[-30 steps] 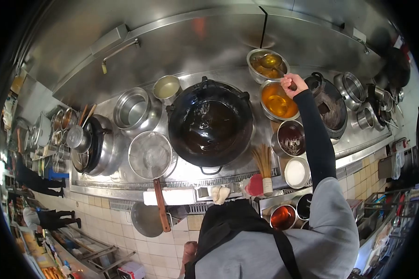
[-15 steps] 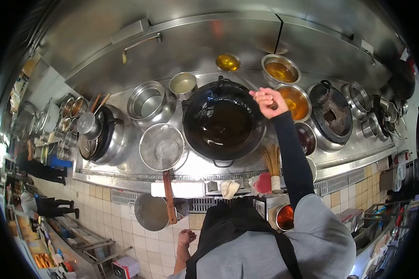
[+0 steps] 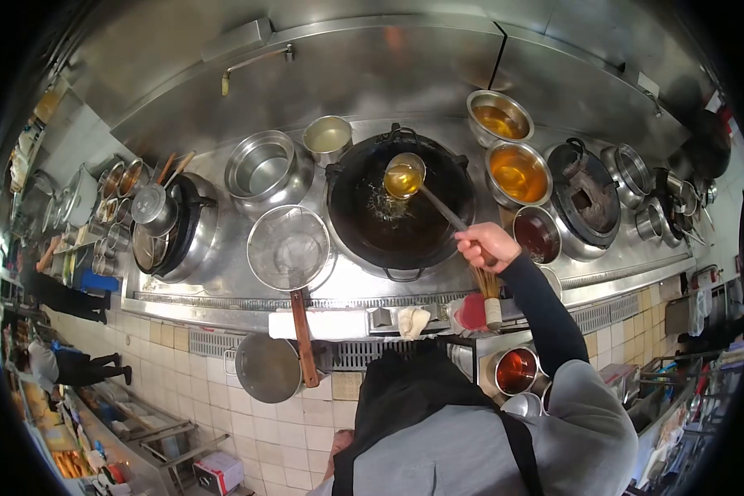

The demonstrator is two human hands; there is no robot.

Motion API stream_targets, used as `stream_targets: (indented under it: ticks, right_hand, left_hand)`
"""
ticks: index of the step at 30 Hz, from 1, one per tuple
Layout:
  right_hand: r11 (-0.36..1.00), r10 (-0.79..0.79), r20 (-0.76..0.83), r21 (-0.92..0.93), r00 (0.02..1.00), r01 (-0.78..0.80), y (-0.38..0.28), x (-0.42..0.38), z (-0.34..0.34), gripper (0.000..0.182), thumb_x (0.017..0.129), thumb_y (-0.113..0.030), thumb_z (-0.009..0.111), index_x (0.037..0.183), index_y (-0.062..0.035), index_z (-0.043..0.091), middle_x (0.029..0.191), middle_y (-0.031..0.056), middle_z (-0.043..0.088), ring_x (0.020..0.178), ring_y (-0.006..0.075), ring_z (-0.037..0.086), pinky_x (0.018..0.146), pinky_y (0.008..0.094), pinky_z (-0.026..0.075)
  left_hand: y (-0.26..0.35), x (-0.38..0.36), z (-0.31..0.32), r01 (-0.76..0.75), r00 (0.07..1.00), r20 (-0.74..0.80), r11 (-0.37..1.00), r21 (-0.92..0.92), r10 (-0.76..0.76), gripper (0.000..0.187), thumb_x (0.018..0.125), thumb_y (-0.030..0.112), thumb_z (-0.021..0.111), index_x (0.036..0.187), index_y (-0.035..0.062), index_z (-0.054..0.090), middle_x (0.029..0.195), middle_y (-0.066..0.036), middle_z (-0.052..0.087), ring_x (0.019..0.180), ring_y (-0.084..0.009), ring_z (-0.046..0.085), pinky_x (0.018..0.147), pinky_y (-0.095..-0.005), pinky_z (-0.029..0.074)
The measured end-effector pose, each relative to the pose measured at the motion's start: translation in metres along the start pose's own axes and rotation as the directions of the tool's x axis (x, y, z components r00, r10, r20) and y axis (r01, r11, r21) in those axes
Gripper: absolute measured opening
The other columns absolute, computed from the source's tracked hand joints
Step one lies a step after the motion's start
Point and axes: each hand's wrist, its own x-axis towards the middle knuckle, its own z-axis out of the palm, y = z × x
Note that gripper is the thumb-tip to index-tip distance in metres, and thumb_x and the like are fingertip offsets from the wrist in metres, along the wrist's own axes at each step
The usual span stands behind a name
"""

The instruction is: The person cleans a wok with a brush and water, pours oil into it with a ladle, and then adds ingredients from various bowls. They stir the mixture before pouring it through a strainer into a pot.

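Note:
My right hand (image 3: 488, 247) is wrapped round the handle of a ladle (image 3: 404, 176), whose bowl holds yellow oil above the big black wok (image 3: 364, 236). Below the ladle, splashes and bubbles (image 3: 388, 207) break the dark surface in the wok. Low in the view, my left hand (image 3: 341, 441) hangs by the apron, partly cut off by my body, its fingers not clear. A wire strainer (image 3: 288, 248) with a wooden handle lies left of the wok. Right of the wok stand two bowls of golden oil, one (image 3: 518, 173) nearer and one (image 3: 500, 116) behind it.
A bamboo brush (image 3: 492, 310) stands near the counter's front edge beside a white cloth (image 3: 413, 322). Metal pots (image 3: 260, 165) are at the left, a second wok (image 3: 589, 198) at the right. Two other people (image 3: 66, 364) are at the far left.
My right hand has come down and nearer with the ladle, which moved from behind the wok to over it. Splashes now show in the wok. My left hand has drawn back towards my body.

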Motion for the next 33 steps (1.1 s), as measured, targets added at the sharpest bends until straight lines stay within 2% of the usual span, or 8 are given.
stream_targets:
  ticks: [6, 10, 13, 22, 24, 27, 29, 33]
  right_hand:
    - [0.751, -0.409, -0.23, -0.635, 0.883, 0.183, -0.008, -0.082, 0.019, 0.028, 0.089, -0.009, 0.058, 0.112, 0.0063, 0.054, 0.07, 0.0043, 0.053, 0.04, 0.0084, 0.041, 0.035, 0.025, 0.033]
    - [0.16, -0.811, 0.012, -0.957, 0.584, 0.241, -0.017, -0.079, -0.018, 0.041, 0.087, -0.009, 0.06, 0.123, 0.0085, 0.052, 0.084, 0.0081, 0.061, 0.067, 0.0165, 0.058, 0.063, 0.0286, 0.048]
    - [0.215, -0.888, -0.046, -0.922, 0.458, 0.323, -0.046, -0.042, -0.051, 0.034, 0.083, -0.011, 0.06, 0.113, 0.0059, 0.057, 0.086, 0.024, 0.063, 0.082, 0.0362, 0.063, 0.076, 0.0409, 0.048]
    - [0.02, -0.826, -0.258, -0.902, 0.501, -0.432, -0.158, 0.106, -0.215, 0.022, 0.079, -0.016, 0.058, 0.081, 0.0056, 0.063, 0.089, 0.0279, 0.066, 0.086, 0.0403, 0.065, 0.076, 0.0469, 0.051]
    - [0.233, -0.696, -0.396, -0.914, 0.599, -0.333, -0.18, 0.124, -0.237, 0.019, 0.082, -0.015, 0.057, 0.076, 0.0025, 0.061, 0.082, 0.0222, 0.067, 0.079, 0.0329, 0.066, 0.067, 0.0426, 0.052]
    - [0.979, -0.171, -0.402, -0.168, 0.9, 0.111, -0.216, 0.139, -0.274, 0.018, 0.087, -0.007, 0.052, 0.07, -0.0069, 0.046, 0.066, 0.0043, 0.052, 0.059, 0.0118, 0.053, 0.05, 0.023, 0.043]
    - [0.869, -0.177, -0.248, 0.415, 0.952, 0.27, -0.221, 0.122, -0.264, 0.017, 0.088, -0.002, 0.05, 0.073, -0.0058, 0.041, 0.067, 0.0036, 0.046, 0.057, 0.0118, 0.049, 0.049, 0.0214, 0.042]
    - [0.583, -0.32, -0.157, 0.745, 0.934, 0.325, -0.217, 0.099, -0.252, 0.014, 0.088, 0.003, 0.048, 0.08, -0.0013, 0.037, 0.072, 0.0056, 0.042, 0.056, 0.0125, 0.045, 0.048, 0.0217, 0.041]
  left_hand:
    - [-0.029, 0.037, -0.018, -0.103, 0.978, 0.107, 0.864, -0.493, 0.178, 0.021, 0.091, 0.012, 0.047, 0.105, 0.0011, 0.058, 0.088, -0.014, 0.067, 0.076, -0.0258, 0.068, 0.067, -0.0376, 0.059]
    - [-0.016, 0.072, -0.054, 0.209, 0.978, 0.172, 0.499, -0.841, -0.121, 0.019, 0.087, 0.003, 0.046, 0.102, -0.0032, 0.055, 0.086, -0.02, 0.065, 0.077, -0.0313, 0.067, 0.068, -0.0415, 0.059]
    - [0.037, 0.076, -0.111, 0.316, 0.912, 0.262, 0.135, -0.939, -0.315, 0.017, 0.088, 0.005, 0.045, 0.101, -0.0037, 0.054, 0.086, -0.019, 0.064, 0.075, -0.0303, 0.066, 0.069, -0.0411, 0.059]
    - [0.064, 0.047, -0.12, 0.37, 0.878, 0.317, 0.089, -0.925, -0.36, 0.021, 0.088, 0.008, 0.051, 0.103, -0.0064, 0.055, 0.09, -0.02, 0.065, 0.078, -0.0281, 0.066, 0.069, -0.0375, 0.057]
    - [0.083, 0.012, -0.141, -0.186, 0.972, 0.141, 0.982, -0.025, 0.188, 0.013, 0.084, 0.006, 0.054, 0.091, -0.0024, 0.062, 0.083, -0.017, 0.067, 0.078, -0.025, 0.067, 0.071, -0.0352, 0.055]
    - [-0.012, 0.024, -0.007, 0.424, 0.87, 0.358, 0.142, -0.895, -0.34, 0.016, 0.082, 0.012, 0.057, 0.088, 0.0046, 0.069, 0.085, -0.016, 0.07, 0.083, -0.027, 0.068, 0.076, -0.0356, 0.054]
    - [-0.02, 0.01, 0.004, 0.204, 0.975, 0.171, 0.87, -0.45, -0.141, 0.021, 0.082, 0.019, 0.057, 0.091, 0.0087, 0.072, 0.092, -0.016, 0.07, 0.089, -0.0301, 0.067, 0.079, -0.0374, 0.053]
    - [0.001, 0.001, 0.007, -0.025, 0.998, 0.05, 0.974, -0.223, 0.037, 0.026, 0.083, 0.027, 0.054, 0.09, 0.0115, 0.073, 0.097, -0.021, 0.068, 0.093, -0.0352, 0.066, 0.08, -0.0416, 0.053]
